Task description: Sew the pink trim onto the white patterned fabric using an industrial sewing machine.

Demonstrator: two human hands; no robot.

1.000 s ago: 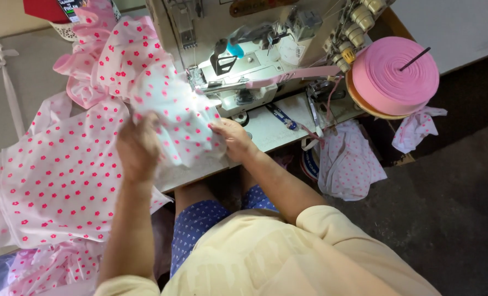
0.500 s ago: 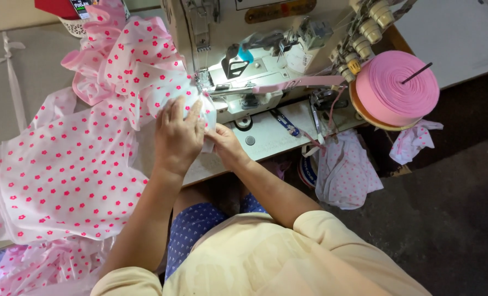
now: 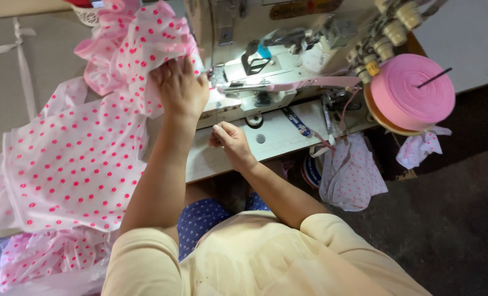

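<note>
Two hands up at the sewing machine [image 3: 266, 66], dotted fabric [image 3: 79, 159] in play.
My left hand [image 3: 181, 87] lies spread, palm down, pressing the white, pink-spotted fabric beside the needle; my right hand [image 3: 230, 140] rests on the bench [image 3: 277, 140], fingers curled together, pinching something too small to tell. Pink tape roll [image 3: 411, 90] at right.

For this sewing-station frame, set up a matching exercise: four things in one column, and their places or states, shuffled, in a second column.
Things:
1. left hand
2. right hand
3. pink tape roll
4. dotted fabric scraps

Places or states:
A. hanging off the table's front edge
B. loosely closed on the white sewing-machine table
C. pressed onto the white fabric with pink dots
D. on a spindle at the far right of the sewing machine

Pairs: 1-C, 2-B, 3-D, 4-A
</note>
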